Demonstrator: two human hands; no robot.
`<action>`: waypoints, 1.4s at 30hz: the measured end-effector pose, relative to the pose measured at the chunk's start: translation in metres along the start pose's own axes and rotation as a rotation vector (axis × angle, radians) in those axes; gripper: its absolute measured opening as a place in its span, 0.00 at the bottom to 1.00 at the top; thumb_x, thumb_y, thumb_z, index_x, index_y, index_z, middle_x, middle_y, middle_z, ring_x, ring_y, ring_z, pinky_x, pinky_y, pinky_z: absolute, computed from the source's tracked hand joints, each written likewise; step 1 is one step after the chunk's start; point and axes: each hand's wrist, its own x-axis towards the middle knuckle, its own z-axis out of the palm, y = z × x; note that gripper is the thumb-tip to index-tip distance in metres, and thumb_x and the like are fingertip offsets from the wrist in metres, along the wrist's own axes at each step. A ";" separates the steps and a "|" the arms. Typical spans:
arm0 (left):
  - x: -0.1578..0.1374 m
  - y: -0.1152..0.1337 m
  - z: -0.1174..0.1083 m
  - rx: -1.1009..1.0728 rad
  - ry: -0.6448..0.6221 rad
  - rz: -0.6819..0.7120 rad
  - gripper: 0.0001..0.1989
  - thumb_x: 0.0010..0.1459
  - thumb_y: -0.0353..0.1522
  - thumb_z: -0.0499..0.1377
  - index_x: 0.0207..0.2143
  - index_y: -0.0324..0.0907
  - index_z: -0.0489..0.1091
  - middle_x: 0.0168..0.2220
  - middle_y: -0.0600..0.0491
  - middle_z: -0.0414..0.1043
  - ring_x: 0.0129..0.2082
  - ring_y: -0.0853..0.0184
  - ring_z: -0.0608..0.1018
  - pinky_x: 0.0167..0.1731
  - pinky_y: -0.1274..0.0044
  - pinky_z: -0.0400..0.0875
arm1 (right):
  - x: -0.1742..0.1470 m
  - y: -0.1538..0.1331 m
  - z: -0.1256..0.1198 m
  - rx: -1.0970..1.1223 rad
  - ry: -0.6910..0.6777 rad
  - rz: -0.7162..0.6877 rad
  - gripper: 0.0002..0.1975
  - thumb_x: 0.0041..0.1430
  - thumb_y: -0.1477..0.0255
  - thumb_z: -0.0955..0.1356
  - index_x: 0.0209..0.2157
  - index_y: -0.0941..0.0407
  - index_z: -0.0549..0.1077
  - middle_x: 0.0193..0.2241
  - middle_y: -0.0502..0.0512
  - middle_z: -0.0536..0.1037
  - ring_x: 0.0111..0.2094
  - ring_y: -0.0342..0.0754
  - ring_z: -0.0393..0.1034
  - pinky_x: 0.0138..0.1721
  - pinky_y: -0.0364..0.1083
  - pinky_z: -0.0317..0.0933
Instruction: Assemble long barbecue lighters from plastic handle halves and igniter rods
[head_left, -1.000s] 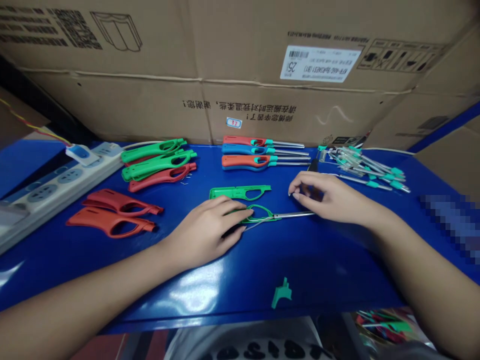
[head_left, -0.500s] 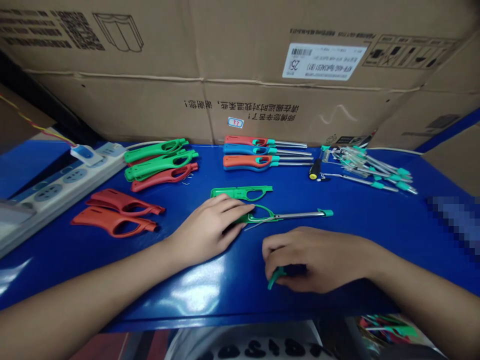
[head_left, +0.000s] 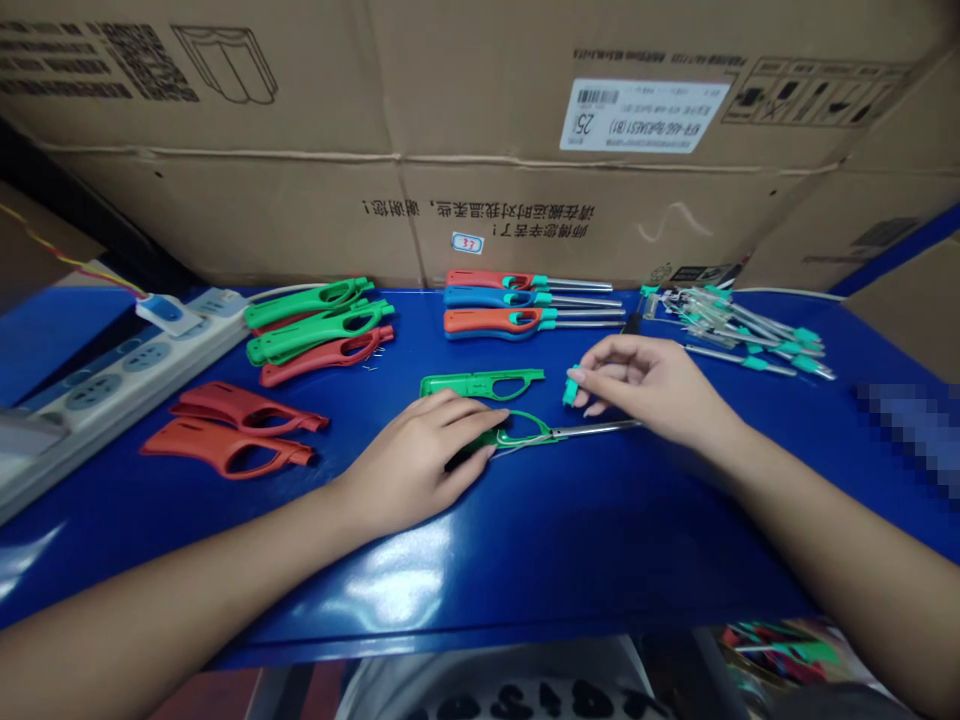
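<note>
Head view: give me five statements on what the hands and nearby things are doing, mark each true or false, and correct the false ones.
1. The right hand holds a small teal piece. True.
2. The left hand is raised well above the table. False: it lies over a green handle piece on the table.
3. A metal tube extends from that green handle piece. True.
4. The lighters lined up by the carton are all green. False: red, blue and orange show.
5. A power strip lies at the picture's left. True.
</note>
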 end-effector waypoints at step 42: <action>-0.004 0.008 -0.005 -0.079 -0.055 -0.160 0.11 0.66 0.33 0.60 0.49 0.41 0.73 0.46 0.47 0.74 0.49 0.57 0.76 0.51 0.63 0.74 | 0.003 0.012 -0.021 -0.830 -0.236 -0.408 0.07 0.68 0.67 0.64 0.39 0.54 0.72 0.40 0.56 0.76 0.35 0.47 0.70 0.37 0.46 0.62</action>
